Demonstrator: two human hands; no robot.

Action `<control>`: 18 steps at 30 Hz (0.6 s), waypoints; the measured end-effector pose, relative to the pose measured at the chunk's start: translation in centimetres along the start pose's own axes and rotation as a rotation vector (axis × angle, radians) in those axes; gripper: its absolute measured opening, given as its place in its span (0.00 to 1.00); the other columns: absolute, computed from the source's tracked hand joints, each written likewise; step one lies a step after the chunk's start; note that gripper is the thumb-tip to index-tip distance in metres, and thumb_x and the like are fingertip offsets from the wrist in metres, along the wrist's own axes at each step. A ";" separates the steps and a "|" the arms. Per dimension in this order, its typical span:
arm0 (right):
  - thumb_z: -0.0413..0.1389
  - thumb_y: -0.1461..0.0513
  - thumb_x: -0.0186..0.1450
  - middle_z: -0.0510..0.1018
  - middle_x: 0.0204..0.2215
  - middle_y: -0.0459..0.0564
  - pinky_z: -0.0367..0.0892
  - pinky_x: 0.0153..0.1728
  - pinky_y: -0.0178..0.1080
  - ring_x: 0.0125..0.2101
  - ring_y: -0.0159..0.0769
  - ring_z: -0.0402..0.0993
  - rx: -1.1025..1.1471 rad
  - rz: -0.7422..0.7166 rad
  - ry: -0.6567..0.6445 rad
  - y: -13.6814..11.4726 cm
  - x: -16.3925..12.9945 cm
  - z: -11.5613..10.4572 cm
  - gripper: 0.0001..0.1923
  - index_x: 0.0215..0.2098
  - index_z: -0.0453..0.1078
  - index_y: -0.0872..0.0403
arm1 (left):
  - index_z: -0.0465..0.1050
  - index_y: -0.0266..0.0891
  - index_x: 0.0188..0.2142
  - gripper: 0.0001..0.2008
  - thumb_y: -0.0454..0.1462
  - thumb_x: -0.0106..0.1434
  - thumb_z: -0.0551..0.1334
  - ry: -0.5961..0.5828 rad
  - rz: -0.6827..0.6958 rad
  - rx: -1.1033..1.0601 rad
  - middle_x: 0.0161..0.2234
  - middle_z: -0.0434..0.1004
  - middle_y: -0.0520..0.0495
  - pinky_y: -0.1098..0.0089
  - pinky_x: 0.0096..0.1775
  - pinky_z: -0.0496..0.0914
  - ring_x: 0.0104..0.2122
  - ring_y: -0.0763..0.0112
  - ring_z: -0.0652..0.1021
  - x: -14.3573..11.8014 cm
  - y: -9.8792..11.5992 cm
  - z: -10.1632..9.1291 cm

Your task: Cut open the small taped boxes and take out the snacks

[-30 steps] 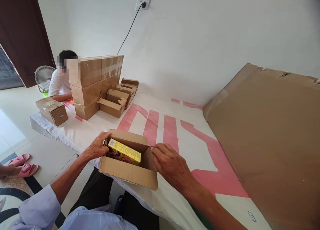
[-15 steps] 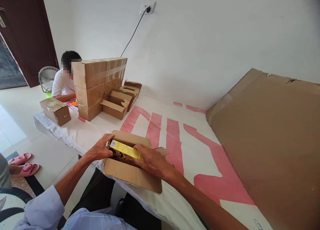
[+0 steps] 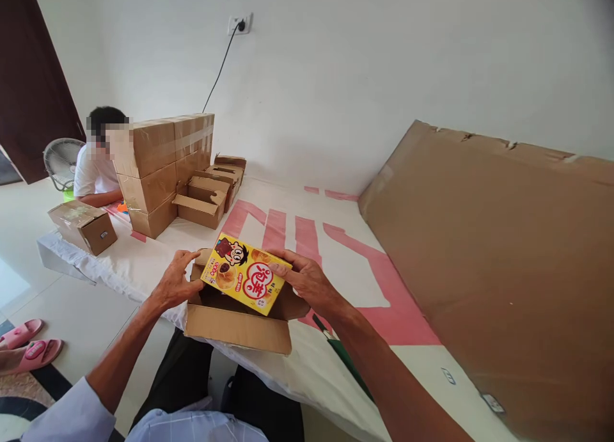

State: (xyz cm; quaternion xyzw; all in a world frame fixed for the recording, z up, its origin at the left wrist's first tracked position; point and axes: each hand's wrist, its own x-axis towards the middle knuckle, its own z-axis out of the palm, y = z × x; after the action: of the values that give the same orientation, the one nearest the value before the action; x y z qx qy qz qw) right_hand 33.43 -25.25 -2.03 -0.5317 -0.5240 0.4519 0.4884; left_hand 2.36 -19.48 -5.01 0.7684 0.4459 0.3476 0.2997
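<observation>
An uncovered cardboard box (image 3: 237, 328) with its flaps spread sits at the table edge in front of me. Tilted over its opening is a yellow snack box (image 3: 240, 279) with a cartoon figure and red lettering. My right hand (image 3: 304, 279) grips the snack box at its right end, thumb on the front face. At the left end of the cardboard box, my left hand (image 3: 177, 281) holds its edge between thumb and fingers, close to the snack box's left corner. The inside of the cardboard box is partly hidden.
Stacked taped cartons (image 3: 153, 173) stand at the back left, with several open boxes (image 3: 204, 199) beside them. A single carton (image 3: 84, 226) lies further left. Behind the stack is a person in a white shirt (image 3: 91, 170). A large cardboard sheet (image 3: 484, 256) leans at the right.
The yellow snack box has come up out of the cardboard box and turned its front face toward me, in my right hand. My left hand stays at the box's left end. The view has shifted right.
</observation>
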 end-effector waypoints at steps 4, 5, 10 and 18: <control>0.69 0.44 0.58 0.88 0.44 0.52 0.80 0.45 0.47 0.45 0.50 0.83 0.010 -0.035 0.020 -0.1 0.3 0.2 0.29 0.52 0.81 0.50 | 0.78 0.44 0.55 0.28 0.31 0.54 0.61 0.084 0.046 -0.037 0.57 0.75 0.43 0.59 0.50 0.76 0.54 0.57 0.77 0.4 2.1 -1.0; 0.69 0.44 0.58 0.88 0.44 0.52 0.80 0.45 0.47 0.45 0.50 0.83 0.017 -0.042 0.020 -0.1 0.4 0.3 0.29 0.52 0.81 0.50 | 0.78 0.43 0.55 0.27 0.31 0.55 0.61 0.087 0.047 -0.074 0.57 0.76 0.43 0.61 0.49 0.76 0.54 0.58 0.78 0.4 2.5 -1.2; 0.70 0.45 0.56 0.87 0.45 0.51 0.79 0.43 0.45 0.43 0.49 0.84 0.118 -0.036 0.014 -0.7 0.5 0.7 0.28 0.48 0.81 0.50 | 0.76 0.39 0.58 0.24 0.39 0.63 0.65 0.038 -0.043 -0.311 0.56 0.79 0.38 0.61 0.47 0.77 0.50 0.56 0.81 0.9 3.2 -1.5; 0.72 0.46 0.55 0.87 0.41 0.50 0.79 0.36 0.42 0.38 0.44 0.84 0.199 -0.021 -0.044 -2.4 2.0 1.3 0.32 0.53 0.77 0.52 | 0.73 0.38 0.59 0.37 0.47 0.53 0.79 -0.098 -0.169 -0.615 0.47 0.84 0.40 0.63 0.41 0.79 0.45 0.56 0.84 3.2 4.6 -1.9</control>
State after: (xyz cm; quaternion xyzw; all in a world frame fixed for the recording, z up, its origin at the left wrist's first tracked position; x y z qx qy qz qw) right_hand 31.97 -23.27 0.22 -0.4650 -0.4926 0.5079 0.5321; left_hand 4.13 -18.29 0.46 0.6181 0.3672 0.4024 0.5667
